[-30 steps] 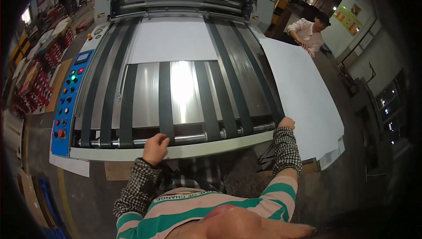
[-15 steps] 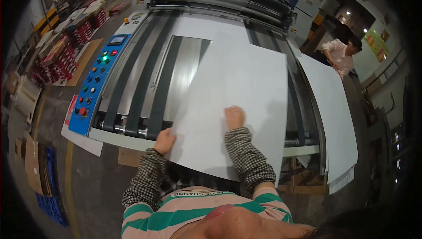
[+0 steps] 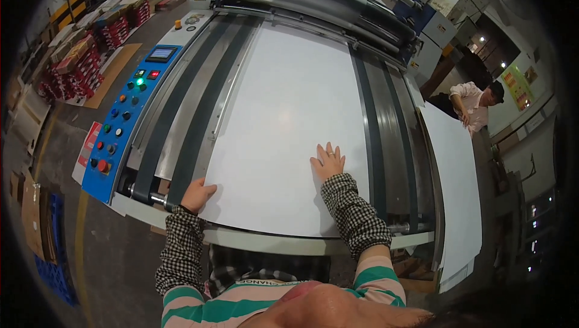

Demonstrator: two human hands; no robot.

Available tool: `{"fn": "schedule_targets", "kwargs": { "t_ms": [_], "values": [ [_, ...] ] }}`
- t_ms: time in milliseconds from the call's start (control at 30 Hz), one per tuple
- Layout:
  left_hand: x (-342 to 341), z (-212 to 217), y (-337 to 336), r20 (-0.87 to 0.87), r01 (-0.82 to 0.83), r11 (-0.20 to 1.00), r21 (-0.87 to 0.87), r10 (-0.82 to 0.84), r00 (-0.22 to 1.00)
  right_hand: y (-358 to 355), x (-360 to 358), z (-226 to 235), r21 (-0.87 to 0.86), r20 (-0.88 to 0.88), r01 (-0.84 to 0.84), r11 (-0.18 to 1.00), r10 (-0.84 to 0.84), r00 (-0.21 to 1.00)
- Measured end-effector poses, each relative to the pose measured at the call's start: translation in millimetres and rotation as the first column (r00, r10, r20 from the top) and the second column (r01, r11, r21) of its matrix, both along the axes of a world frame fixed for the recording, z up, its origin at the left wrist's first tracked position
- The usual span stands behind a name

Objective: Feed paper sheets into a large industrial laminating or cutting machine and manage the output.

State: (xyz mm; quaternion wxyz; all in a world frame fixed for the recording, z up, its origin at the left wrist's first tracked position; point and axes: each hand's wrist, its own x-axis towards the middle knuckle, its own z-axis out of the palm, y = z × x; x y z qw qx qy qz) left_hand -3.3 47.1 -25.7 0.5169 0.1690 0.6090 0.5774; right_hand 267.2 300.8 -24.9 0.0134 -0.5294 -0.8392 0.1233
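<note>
While the white sheet lay on the machine bed | left hand sat near front edge, grip — couldn't tell | right hand lay atop sheet — grip wide

Smooth, mostly matt paper on the large white rectangular sheet; soft sheen mid-surface. Smooth paper on the white stack. Matt, fabric-like finish on the flat dark-green belts; streaky, reflective metal on the grey bed panel. Polished metal on the slim silver roller. Glossy plastic look on the round red button. Woven, crumpled cloth on the black-and-white checked sleeves.
</note>
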Motion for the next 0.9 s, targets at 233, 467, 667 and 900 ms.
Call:
{"fn": "schedule_targets", "kwargs": {
  "t_ms": [233, 467, 667, 900],
  "values": [
    [-44.0, 5.8, 37.0, -0.669, -0.01, 0.969, -0.245, -0.161, 0.726, 58.1, -30.9, -2.7, 0.073, -0.018, -0.029, 0.997, 0.03, 0.999],
    [-48.8, 11.1, 40.7, -0.67, -0.244, 0.966, 0.087, 0.238, 0.704, 110.8, 41.9, -28.0, 0.406, -0.38, 0.039, 0.913, 0.13, 0.916],
    [-47.7, 20.3, -18.8, -0.627, -0.344, 0.937, 0.055, 0.3, 0.719, 57.9, 329.7, 73.8, 0.413, -0.164, 0.815, 0.406, -0.848, 0.505],
    [26.7, 18.4, 26.1, -0.595, -0.157, 0.987, -0.019, 0.115, 0.795, -25.9, 382.8, 55.4, 0.416, 0.271, 0.814, 0.406, -0.909, 0.315]
  ]
}}
